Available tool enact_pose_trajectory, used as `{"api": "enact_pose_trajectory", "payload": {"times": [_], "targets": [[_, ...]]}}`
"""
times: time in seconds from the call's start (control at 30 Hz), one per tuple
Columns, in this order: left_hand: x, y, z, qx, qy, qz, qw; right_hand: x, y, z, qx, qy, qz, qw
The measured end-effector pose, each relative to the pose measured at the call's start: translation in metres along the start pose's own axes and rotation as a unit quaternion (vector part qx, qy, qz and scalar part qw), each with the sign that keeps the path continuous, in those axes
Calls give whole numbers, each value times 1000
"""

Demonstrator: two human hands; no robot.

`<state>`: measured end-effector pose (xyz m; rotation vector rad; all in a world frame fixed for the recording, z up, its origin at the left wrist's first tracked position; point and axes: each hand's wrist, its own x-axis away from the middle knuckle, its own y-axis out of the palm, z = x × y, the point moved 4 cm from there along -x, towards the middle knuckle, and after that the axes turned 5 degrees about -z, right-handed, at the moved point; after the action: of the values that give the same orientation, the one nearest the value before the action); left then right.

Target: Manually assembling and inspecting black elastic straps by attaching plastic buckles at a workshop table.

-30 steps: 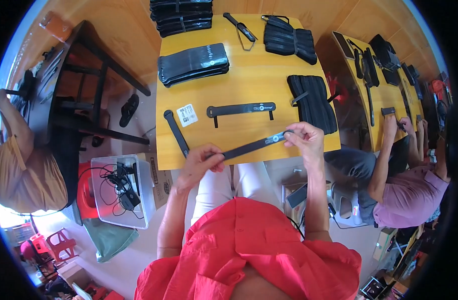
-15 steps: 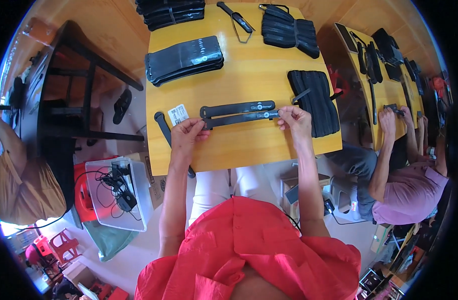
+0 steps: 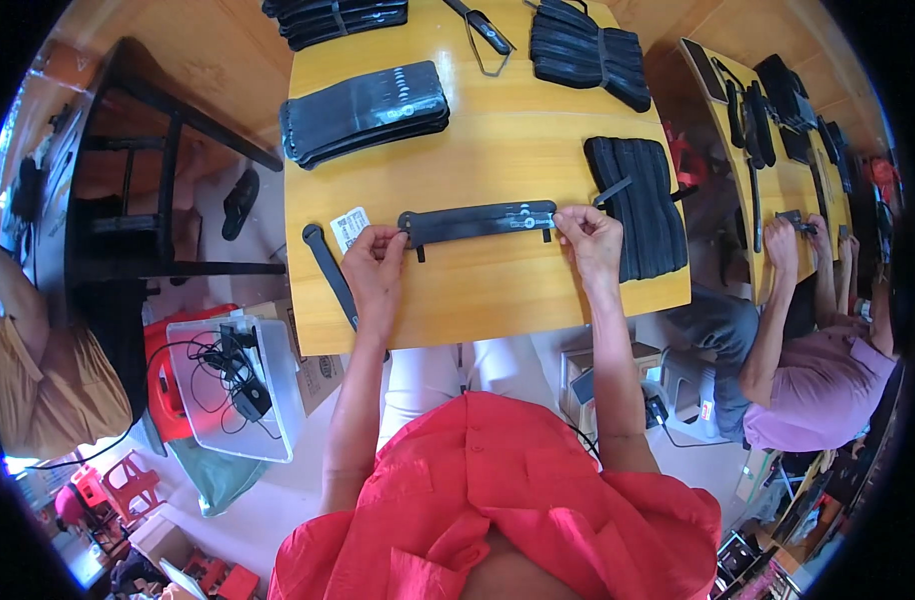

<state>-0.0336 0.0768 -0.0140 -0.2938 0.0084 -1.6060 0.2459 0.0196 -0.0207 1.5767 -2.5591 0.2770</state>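
Note:
My left hand [image 3: 376,275] pinches the left end of a black strap [image 3: 478,222], and my right hand [image 3: 592,242] pinches its right end. The strap is stretched level between them, laid over or against a second strap, so the two look like one. Short dark tabs stick out below near both ends. Left of my left hand, a single black strap [image 3: 330,272] with a rounded, holed end lies slanted, partly behind my forearm. A white label card [image 3: 352,226] is beside it. Right of my right hand lies a tied bundle of black straps [image 3: 633,210].
A stack of black straps [image 3: 368,112] lies on the yellow table [image 3: 518,110]. Behind are banded bundles at left [image 3: 343,20] and right [image 3: 590,55], with a looped strap [image 3: 490,38] between. A clear bin of cables [image 3: 228,430] stands left. A co-worker [image 3: 828,390] works at right.
The held strap has moved up and away from me onto the strap that lay just beyond it. Two separate straps now line up as one. Both hands keep their pinch.

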Motion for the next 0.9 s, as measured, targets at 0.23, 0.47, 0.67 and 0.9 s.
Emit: {"api": "enact_pose_trajectory", "payload": {"times": [0.23,0.47,0.67,0.9], "targets": [[-3,0,-6,-18,-2,14,1000,-2,-1,6,14,-23,16,1000],[-1,3,0,-28,-16,8,999,-2,-1,7,-1,1,15,1000],[-2,4,1,-37,0,20,999,-2,0,7,-10,-15,13,1000],[-3,4,3,-40,-7,21,999,-3,-1,9,4,1,20,1000]]}}
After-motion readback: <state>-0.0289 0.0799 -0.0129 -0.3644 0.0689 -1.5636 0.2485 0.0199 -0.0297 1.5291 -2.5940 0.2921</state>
